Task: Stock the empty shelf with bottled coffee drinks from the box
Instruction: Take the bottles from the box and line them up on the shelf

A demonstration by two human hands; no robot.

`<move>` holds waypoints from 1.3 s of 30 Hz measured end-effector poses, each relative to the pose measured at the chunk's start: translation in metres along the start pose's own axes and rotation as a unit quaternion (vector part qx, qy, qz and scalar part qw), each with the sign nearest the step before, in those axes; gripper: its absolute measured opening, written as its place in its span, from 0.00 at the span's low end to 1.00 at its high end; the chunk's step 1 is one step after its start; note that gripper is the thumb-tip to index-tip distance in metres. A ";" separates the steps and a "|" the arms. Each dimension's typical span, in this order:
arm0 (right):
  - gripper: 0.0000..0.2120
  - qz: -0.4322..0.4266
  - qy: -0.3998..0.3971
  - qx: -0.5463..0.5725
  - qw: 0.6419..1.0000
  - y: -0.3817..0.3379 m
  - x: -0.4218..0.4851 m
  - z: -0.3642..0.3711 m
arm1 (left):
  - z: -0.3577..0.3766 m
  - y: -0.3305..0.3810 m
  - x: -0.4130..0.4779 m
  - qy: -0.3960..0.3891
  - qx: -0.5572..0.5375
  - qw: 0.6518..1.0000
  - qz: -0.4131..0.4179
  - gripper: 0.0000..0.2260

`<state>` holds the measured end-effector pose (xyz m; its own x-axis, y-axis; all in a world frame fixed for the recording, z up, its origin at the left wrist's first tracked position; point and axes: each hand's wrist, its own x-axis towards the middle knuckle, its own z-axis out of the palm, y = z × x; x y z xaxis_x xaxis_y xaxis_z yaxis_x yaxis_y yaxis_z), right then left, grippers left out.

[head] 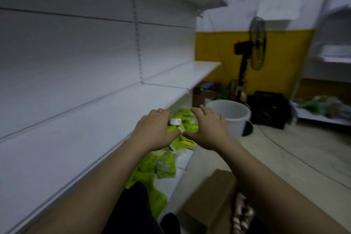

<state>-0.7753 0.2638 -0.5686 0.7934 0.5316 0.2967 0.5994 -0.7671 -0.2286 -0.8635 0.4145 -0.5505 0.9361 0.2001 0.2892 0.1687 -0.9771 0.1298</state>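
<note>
A long white shelf [79, 138] runs along the left, bare on top. My left hand [153, 129] and my right hand [207, 129] are stretched out side by side past the shelf's front edge, palms down, fingers spread, thumbs almost touching, nothing in them. A brown cardboard box [210, 195] stands on the floor at the bottom, under my right forearm. Inside it, several bottle tops [242, 213] show, blurred.
Green packets [161, 165] lie on the lowest shelf below my hands. A white bucket [233, 114], a black crate [267, 108] and a standing fan [254, 47] are at the back by the yellow wall. Another shelf unit [326, 85] stands at the right. Tiled floor lies between.
</note>
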 end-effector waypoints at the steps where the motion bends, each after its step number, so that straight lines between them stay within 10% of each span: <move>1: 0.41 0.026 -0.011 -0.013 1.000 0.020 -0.007 0.002 | 0.010 0.012 0.007 -0.014 0.002 1.000 0.022 0.33; 18: 0.38 0.381 -0.114 -0.129 0.908 0.177 -0.171 -0.022 | 0.123 0.182 0.017 -0.163 -0.089 0.942 0.281 0.32; 39: 0.29 0.474 -0.275 0.090 0.832 0.289 -0.158 0.144 | 0.278 0.192 0.045 -0.436 -0.092 0.893 0.060 0.25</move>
<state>-0.7126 0.0100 -0.8149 0.8176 -0.1603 -0.5530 -0.3563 -0.8953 -0.2673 -0.7036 0.2161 -0.7768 0.8423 -0.1157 -0.5264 0.0727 -0.9433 0.3237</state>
